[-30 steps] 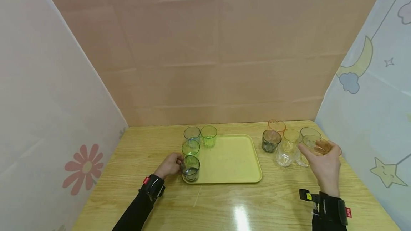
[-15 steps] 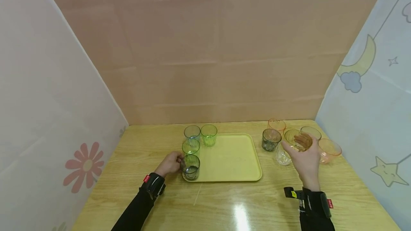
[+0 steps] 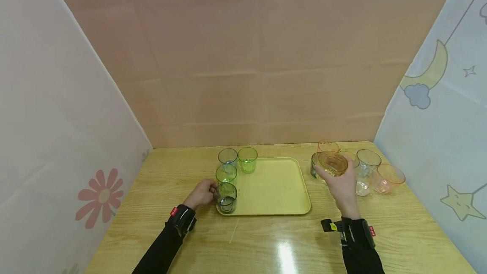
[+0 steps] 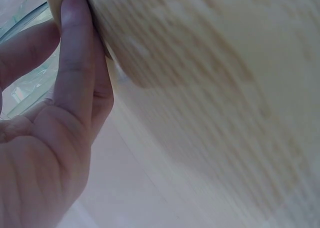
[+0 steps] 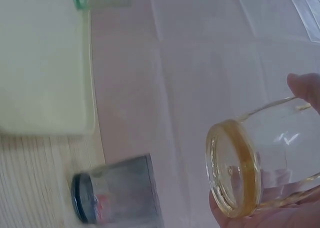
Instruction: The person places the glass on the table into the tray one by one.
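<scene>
My right hand grips an amber-tinted drinking glass, thumb on one side and fingers on the other. In the right wrist view the glass is raised, its thick amber base facing the camera. A dark grey glass stands just behind it, partly covered in the head view. My left hand pinches the left rim of the yellow tray, beside a grey glass. Up close in the left wrist view, fingertips of the left hand are right at the tray's edge.
Along the tray's left side stand a green glass, a blue glass and a lime glass. To the right are an orange glass, a pinkish one and a clear greyish one. A brown backdrop rises behind the table.
My right hand has carried the amber glass leftward, from near the pinkish glass to in front of the dark grey one. The left hand stays at the tray's rim.
</scene>
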Motion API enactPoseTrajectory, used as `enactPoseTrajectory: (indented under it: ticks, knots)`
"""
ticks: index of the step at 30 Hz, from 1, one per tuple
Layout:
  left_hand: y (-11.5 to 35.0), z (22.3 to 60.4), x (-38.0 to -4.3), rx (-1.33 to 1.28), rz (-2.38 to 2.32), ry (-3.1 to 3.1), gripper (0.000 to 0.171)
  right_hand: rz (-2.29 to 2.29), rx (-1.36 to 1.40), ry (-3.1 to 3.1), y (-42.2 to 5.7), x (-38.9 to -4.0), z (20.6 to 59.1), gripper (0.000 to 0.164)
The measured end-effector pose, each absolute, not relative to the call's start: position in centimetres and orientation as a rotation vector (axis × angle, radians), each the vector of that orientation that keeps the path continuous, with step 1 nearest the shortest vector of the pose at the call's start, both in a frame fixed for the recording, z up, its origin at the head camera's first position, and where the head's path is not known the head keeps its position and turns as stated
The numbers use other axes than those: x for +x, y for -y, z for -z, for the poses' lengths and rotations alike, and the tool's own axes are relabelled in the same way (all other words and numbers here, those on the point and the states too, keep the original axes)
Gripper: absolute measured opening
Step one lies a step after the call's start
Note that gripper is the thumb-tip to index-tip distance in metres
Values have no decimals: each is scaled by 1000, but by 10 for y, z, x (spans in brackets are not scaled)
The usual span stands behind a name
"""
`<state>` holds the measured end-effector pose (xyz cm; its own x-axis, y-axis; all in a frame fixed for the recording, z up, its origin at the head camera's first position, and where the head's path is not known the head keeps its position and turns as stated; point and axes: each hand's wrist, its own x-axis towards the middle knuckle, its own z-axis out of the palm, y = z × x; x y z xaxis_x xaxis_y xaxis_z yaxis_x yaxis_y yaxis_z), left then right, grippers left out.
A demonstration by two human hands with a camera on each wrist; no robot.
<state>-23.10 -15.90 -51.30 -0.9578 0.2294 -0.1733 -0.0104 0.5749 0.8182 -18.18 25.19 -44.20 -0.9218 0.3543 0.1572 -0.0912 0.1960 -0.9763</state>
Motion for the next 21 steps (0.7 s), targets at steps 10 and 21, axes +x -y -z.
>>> enactPoseTrajectory:
  ticks: [10, 21]
  knots:
    - [159, 510, -230, 193, -1284, -2588, 34, -1867, -146, 2169, -225, -202, 446, 80]
    - [159, 508, -230, 209, -1270, -2600, 35, -1935, 65, 2134, -188, -225, 462, 78]
